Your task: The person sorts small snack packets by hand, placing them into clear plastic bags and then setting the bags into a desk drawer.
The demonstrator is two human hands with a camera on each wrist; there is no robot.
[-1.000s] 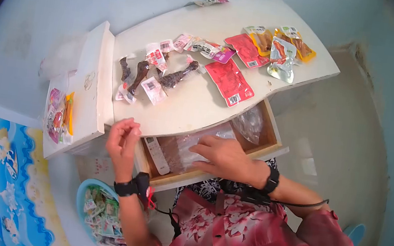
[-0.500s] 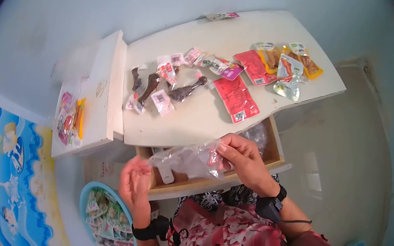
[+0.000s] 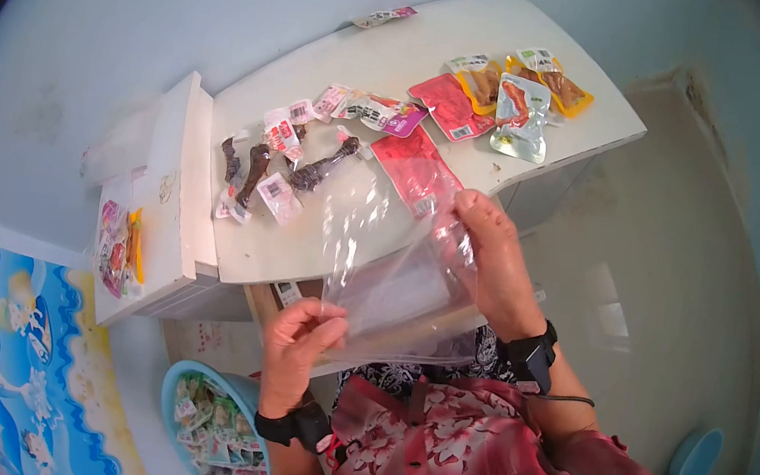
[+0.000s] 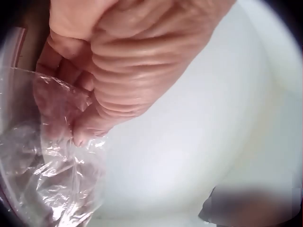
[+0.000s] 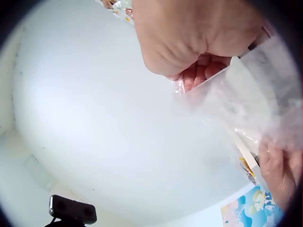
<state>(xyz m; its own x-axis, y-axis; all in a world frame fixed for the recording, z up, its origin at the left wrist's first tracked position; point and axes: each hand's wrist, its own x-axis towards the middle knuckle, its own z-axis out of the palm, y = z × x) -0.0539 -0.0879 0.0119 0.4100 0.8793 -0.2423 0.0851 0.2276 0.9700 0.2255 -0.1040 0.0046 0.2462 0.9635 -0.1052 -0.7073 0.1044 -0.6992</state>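
Out past the white desk's (image 3: 253, 244) front edge, the clear bag (image 3: 402, 284) has spread much wider since a moment ago. The right hand (image 3: 503, 274) grips its upper corner, fingers curled; the left hand (image 3: 293, 357) pinches its lower edge. They're readying it, I'd say; next its mouth probably wants finding and easing apart.
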